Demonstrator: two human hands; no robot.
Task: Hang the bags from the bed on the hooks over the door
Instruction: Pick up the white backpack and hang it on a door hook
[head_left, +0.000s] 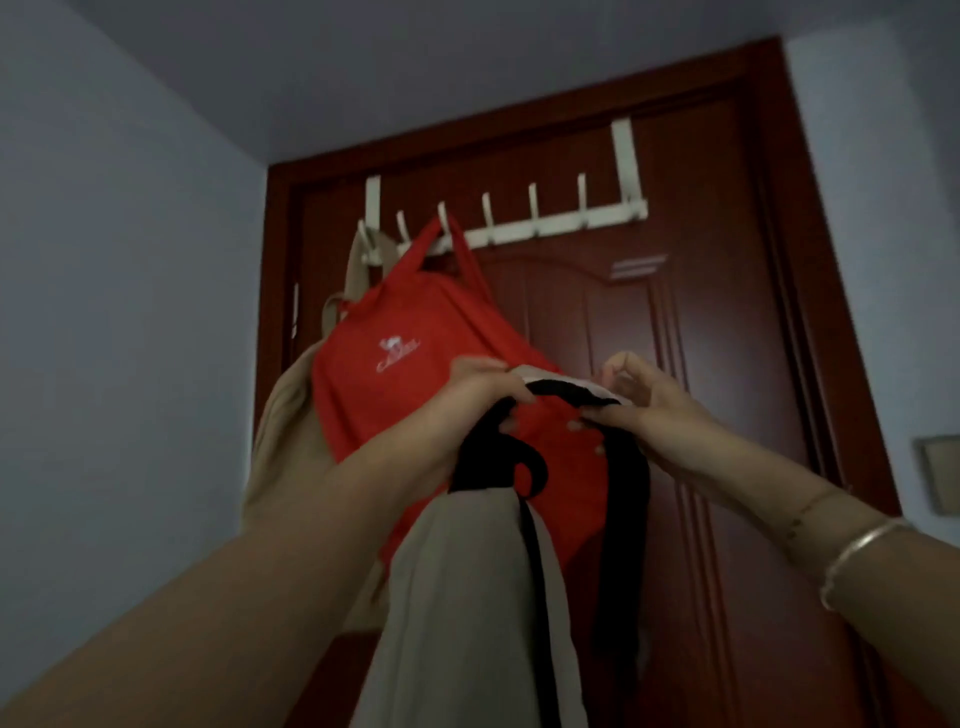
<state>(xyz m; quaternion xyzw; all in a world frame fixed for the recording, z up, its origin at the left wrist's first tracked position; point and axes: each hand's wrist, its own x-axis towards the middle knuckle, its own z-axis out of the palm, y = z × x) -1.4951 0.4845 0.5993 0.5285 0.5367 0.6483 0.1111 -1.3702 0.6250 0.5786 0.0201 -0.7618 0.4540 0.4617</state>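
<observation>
A white hook rack (561, 226) hangs over the top of the dark red door (727, 364). A red bag (410, 384) hangs by its handles from a hook near the rack's left end, and a beige bag (291, 447) hangs behind it at the far left. In front of the red bag I hold up a beige bag with black straps (467, 613). My left hand (480, 389) grips the black strap (566, 392) at its left end. My right hand (641, 402) pinches the same strap at its right end. Three hooks to the right are bare.
Pale blue walls flank the door, and the ceiling shows above. A small wall plate (940, 475) sits on the right wall. A bracelet (857, 556) circles my right wrist.
</observation>
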